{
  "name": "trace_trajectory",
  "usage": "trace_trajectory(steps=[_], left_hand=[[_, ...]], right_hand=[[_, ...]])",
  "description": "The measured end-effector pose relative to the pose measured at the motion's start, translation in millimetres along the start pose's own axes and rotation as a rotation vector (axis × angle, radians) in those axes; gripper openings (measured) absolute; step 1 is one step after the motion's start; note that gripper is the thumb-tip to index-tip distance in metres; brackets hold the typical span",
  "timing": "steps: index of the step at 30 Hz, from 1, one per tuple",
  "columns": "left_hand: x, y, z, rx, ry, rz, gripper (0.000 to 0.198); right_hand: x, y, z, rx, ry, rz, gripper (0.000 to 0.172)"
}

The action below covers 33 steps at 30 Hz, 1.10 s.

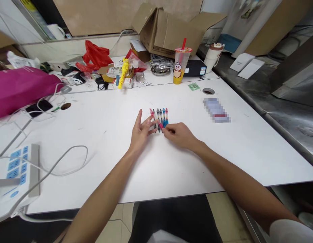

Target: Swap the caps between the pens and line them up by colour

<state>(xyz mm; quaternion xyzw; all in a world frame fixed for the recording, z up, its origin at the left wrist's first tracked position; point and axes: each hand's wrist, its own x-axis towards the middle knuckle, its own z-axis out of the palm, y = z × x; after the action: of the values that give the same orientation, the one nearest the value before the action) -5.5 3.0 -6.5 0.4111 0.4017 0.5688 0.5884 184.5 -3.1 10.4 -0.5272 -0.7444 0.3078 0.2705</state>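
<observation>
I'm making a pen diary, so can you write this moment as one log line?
left hand: open by pink pen; right hand: pinching its near end; other pens: lined up on table

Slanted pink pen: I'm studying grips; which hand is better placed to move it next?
Probably the right hand, seemingly closed at the near end of the slanted pink pen; the left hand looks spread.

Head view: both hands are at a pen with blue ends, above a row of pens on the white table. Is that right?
Not quite: the pen at the hands has pink ends, not blue ones, as the head view shows. The left hand and right hand are both at it, above the row of pens on the white table.
</observation>
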Motion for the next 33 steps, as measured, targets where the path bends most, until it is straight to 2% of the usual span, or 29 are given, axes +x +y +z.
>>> trace_trajectory(steps=[3, 4, 8, 11, 13, 15, 17, 18, 20, 22, 26, 30, 33], left_hand=[[1, 3, -2.0, 0.037, 0.085, -0.013, 0.032], [1, 4, -3.0, 0.052, 0.107, -0.020, 0.030], [2, 8, -5.4, 0.071, 0.148, -0.033, 0.045], [1, 8, -4.7, 0.079, 0.141, -0.043, 0.057], [1, 8, -4.0, 0.081, 0.135, -0.048, 0.062], [1, 8, -3.6, 0.065, 0.135, -0.059, 0.058], [2, 8, -3.5, 0.036, 0.136, -0.082, 0.050], [2, 9, -3.4, 0.022, 0.135, -0.095, 0.046], [3, 10, -3.2, -0.001, 0.125, -0.119, 0.042], [3, 10, -3.0, -0.021, 0.113, -0.133, 0.038], [4, 10, -3.5, -0.016, 0.112, -0.137, 0.031], [5, 8, -4.3, 0.024, 0.093, -0.154, 0.022], [5, 8, -3.9, 0.030, 0.091, -0.152, 0.018]], right_hand=[[8, 9, -12, -0.176, 0.152, 0.128, 0.042], [10, 13, -16, -0.250, 0.168, 0.170, 0.041], [13, 26, -20, -0.453, 0.110, 0.258, 0.039], [13, 31, -17, -0.505, 0.061, 0.247, 0.043], [12, 33, -16, -0.509, 0.075, 0.232, 0.048], [12, 35, -17, -0.488, 0.148, 0.144, 0.046], [13, 38, -19, -0.454, 0.197, -0.071, 0.037], [13, 40, -20, -0.441, 0.193, -0.195, 0.039], [13, 43, -20, -0.428, 0.133, -0.366, 0.055], [14, 46, -18, -0.427, 0.066, -0.389, 0.059], [15, 47, -14, -0.444, 0.015, -0.330, 0.047], [17, 45, -16, -0.456, 0.046, -0.339, 0.037], [19, 45, -18, -0.388, 0.101, -0.406, 0.033]])
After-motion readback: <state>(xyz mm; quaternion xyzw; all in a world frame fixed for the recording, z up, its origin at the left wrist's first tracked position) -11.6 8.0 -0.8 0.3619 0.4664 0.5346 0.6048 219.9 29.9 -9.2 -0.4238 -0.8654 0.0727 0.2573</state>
